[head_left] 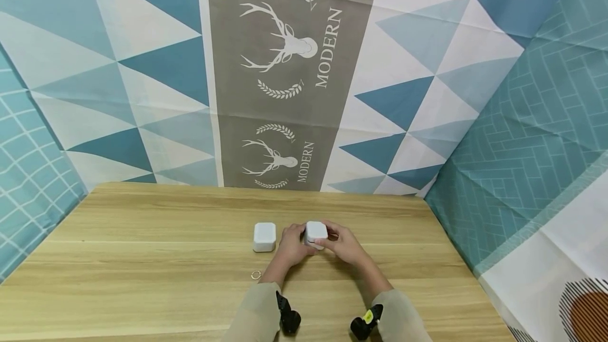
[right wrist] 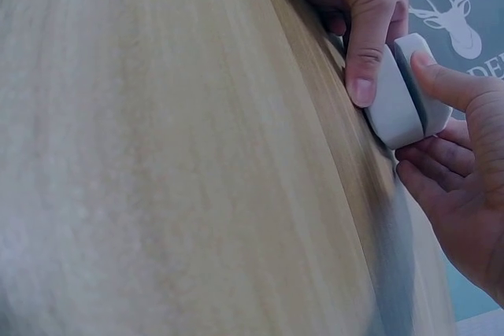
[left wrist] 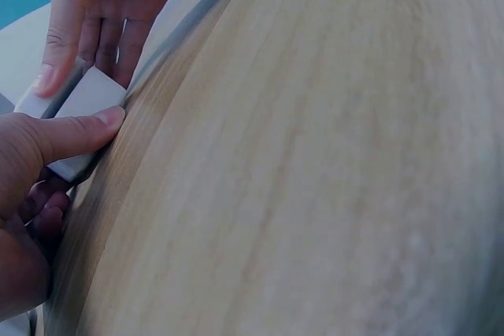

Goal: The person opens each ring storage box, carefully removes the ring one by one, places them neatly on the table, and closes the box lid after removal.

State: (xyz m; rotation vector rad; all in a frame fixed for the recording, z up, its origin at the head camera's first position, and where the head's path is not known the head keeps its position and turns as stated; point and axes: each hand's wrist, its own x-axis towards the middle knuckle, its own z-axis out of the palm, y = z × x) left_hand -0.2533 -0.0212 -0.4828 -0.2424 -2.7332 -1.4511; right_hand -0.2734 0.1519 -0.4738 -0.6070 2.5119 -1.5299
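Note:
Both hands are on a small white box with rounded corners, right of the table's middle. My left hand (head_left: 292,247) holds its lower part (right wrist: 392,112), the thumb laid along the side. With thumb and fingers, my right hand (head_left: 345,244) grips the upper part, the lid (head_left: 316,229). A dark grey band shows between lid and lower part in the right wrist view; whether they are apart there, I cannot tell. A second white box (head_left: 264,237) of like shape stands closed to the left of my left hand. The inside of the held box is hidden.
A small thin ring (head_left: 256,275) lies on the wooden table (head_left: 142,268), just left of my left forearm. Patterned cloth (head_left: 304,94) hangs behind the table's back edge, with more cloth along both sides.

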